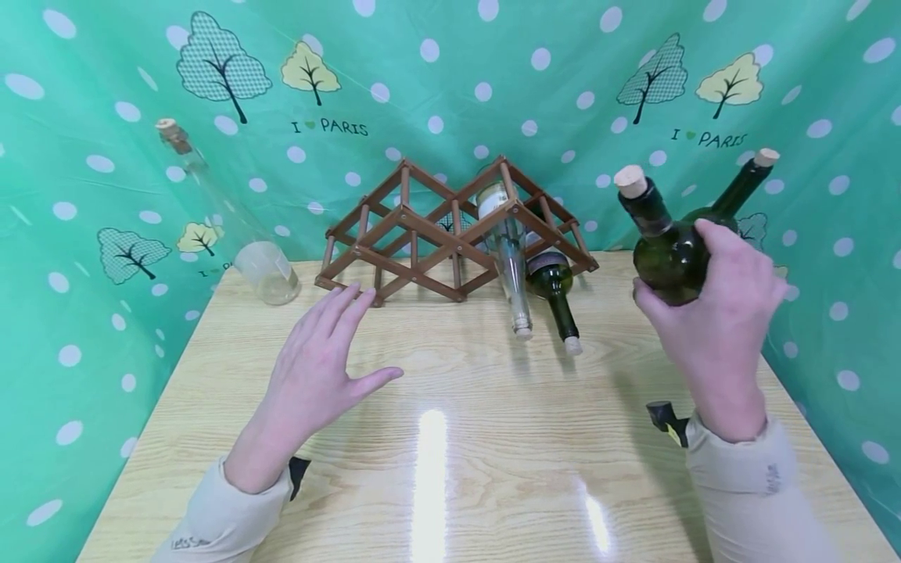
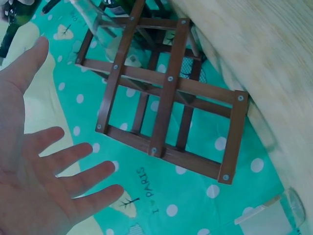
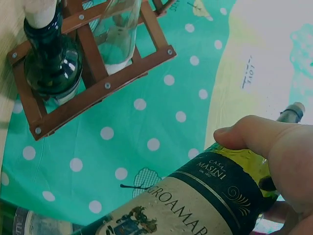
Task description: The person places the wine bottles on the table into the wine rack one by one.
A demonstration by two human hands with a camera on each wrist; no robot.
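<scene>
Label (image 3: pixel 215 174) reads CASA MASINI on the green bottle (image 1: pixel 670 264) the right hand (image 1: pixel 732 305) grips, right of the wooden rack (image 1: pixel 459 248), while the left hand (image 1: pixel 317 363) spreads wide above the counter (image 1: pixel 352 477), backdrop (image 1: pixel 450 102) proclaiming PARIS!

I see the right hand (image 1: pixel 735 301) gripping a corked green bottle (image 1: pixel 669 262), the left hand (image 1: pixel 317 363) near a brown rack (image 1: pixel 458 248) cradling two bottles (image 1: pixel 511 254).

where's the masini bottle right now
The right wrist view shows the Masini bottle in the right hand at lower right; in the head view it is at right, in front of another green bottle.
</scene>
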